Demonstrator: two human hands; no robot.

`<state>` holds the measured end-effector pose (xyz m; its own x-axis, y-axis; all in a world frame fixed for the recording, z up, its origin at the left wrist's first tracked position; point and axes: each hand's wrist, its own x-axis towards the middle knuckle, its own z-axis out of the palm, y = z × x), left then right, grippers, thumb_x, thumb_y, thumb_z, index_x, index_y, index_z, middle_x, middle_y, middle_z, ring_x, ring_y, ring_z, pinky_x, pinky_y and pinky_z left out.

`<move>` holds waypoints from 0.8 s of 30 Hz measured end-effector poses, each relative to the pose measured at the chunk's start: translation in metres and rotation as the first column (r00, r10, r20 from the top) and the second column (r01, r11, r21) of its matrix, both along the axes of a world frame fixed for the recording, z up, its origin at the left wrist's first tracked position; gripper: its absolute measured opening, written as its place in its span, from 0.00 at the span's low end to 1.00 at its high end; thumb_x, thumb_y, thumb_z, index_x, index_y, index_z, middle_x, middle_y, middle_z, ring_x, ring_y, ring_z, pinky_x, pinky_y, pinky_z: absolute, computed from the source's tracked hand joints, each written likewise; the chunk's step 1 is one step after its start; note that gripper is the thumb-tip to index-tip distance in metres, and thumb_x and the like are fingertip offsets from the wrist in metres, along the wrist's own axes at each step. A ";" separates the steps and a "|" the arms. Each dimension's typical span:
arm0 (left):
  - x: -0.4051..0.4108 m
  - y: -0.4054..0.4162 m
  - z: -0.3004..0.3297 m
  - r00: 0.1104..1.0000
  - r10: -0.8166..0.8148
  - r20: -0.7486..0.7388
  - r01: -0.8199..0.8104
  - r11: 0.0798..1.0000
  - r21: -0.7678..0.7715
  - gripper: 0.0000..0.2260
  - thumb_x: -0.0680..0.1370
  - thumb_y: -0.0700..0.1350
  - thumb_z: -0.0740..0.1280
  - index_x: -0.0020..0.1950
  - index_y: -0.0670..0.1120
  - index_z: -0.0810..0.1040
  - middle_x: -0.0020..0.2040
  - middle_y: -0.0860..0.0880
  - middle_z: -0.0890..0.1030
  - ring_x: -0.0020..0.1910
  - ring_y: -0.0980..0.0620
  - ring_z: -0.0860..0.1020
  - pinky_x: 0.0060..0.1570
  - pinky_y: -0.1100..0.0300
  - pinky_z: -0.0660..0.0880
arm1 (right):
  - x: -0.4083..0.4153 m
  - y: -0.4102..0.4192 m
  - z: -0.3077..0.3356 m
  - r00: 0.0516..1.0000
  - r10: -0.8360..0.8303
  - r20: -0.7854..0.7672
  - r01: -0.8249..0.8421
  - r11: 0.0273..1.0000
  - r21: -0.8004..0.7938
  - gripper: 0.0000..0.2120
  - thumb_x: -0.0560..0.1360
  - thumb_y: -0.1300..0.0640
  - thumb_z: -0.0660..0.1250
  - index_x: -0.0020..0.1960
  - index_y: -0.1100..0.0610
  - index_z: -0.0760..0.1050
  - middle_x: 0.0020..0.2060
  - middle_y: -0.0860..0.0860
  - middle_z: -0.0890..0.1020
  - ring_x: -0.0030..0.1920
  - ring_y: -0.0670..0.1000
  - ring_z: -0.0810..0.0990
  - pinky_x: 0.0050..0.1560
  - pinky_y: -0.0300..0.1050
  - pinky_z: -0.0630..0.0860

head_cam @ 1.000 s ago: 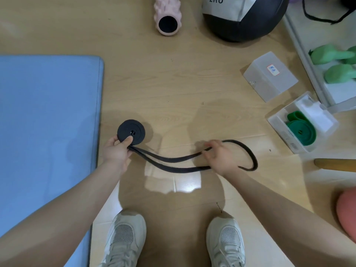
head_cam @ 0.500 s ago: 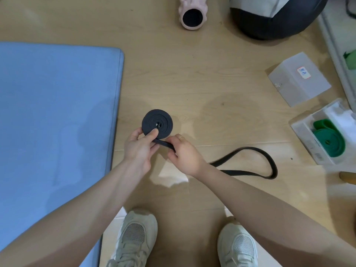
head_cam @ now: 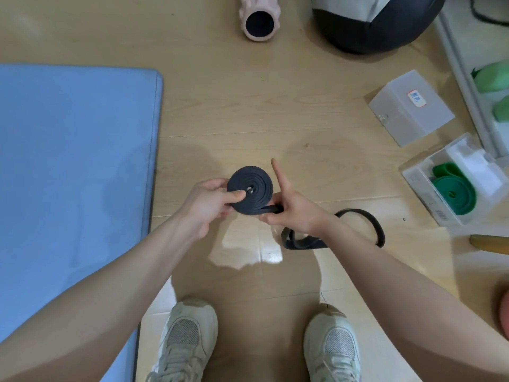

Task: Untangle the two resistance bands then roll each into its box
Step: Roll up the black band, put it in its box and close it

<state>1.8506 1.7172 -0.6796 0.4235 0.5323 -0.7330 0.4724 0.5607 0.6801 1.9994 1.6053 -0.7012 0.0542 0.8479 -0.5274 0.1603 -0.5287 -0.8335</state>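
**The roll could pop open**

The left hand (head_cam: 205, 205) pinches the black roll (head_cam: 250, 190) in the middle of the view. The right hand (head_cam: 292, 208) grips the band where it leaves the roll, one finger straight. The loose tail (head_cam: 358, 224) lies on the floor at 4 o'clock. If the pinch slips, the springy roll may unwind. The tail could twist too.

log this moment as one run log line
step: rolling black band | left hand: pinches coil | right hand: feeds tail | green band: in box | closed box: untouched
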 end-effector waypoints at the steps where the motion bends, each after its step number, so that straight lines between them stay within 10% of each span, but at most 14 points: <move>1: 0.003 0.001 0.004 0.999 -0.048 -0.008 0.048 0.999 0.018 0.09 0.72 0.38 0.71 0.47 0.50 0.77 0.44 0.49 0.82 0.39 0.50 0.80 0.46 0.62 0.75 | 0.001 -0.001 0.000 1.000 0.014 0.004 -0.014 1.000 0.007 0.51 0.72 0.67 0.68 0.73 0.43 0.32 0.48 0.50 0.81 0.48 0.47 0.82 0.55 0.38 0.76; 4: 0.010 0.004 0.012 0.987 -0.157 -0.017 0.158 0.987 0.037 0.10 0.73 0.36 0.70 0.51 0.47 0.76 0.40 0.50 0.81 0.34 0.53 0.79 0.31 0.71 0.74 | 0.002 -0.003 0.000 1.000 -0.001 0.021 0.000 0.999 0.035 0.50 0.69 0.68 0.69 0.75 0.44 0.39 0.56 0.54 0.77 0.52 0.50 0.81 0.57 0.45 0.77; 12: 0.026 0.005 0.018 0.951 -0.305 -0.044 0.305 0.952 -0.004 0.08 0.73 0.37 0.70 0.49 0.48 0.77 0.39 0.49 0.81 0.33 0.54 0.80 0.35 0.67 0.75 | 0.001 -0.025 0.002 0.987 -0.102 0.121 0.068 0.964 0.257 0.40 0.68 0.63 0.73 0.72 0.52 0.54 0.51 0.51 0.80 0.46 0.46 0.83 0.52 0.44 0.78; 17: 0.036 -0.010 0.010 0.994 -0.030 0.101 0.039 0.996 -0.085 0.05 0.74 0.39 0.68 0.48 0.48 0.76 0.45 0.47 0.82 0.44 0.49 0.79 0.47 0.59 0.78 | -0.001 -0.028 0.013 0.950 -0.303 0.072 0.264 0.908 0.325 0.33 0.69 0.61 0.73 0.68 0.53 0.60 0.47 0.44 0.81 0.45 0.42 0.83 0.49 0.33 0.76; 24: 0.051 -0.068 -0.001 0.906 0.340 0.253 -0.267 0.922 -0.282 0.03 0.76 0.40 0.66 0.49 0.44 0.75 0.49 0.45 0.83 0.48 0.51 0.82 0.53 0.61 0.75 | -0.009 -0.029 0.010 0.787 -0.575 -0.223 0.616 0.753 0.233 0.25 0.70 0.62 0.71 0.63 0.53 0.66 0.46 0.48 0.83 0.46 0.51 0.83 0.54 0.48 0.78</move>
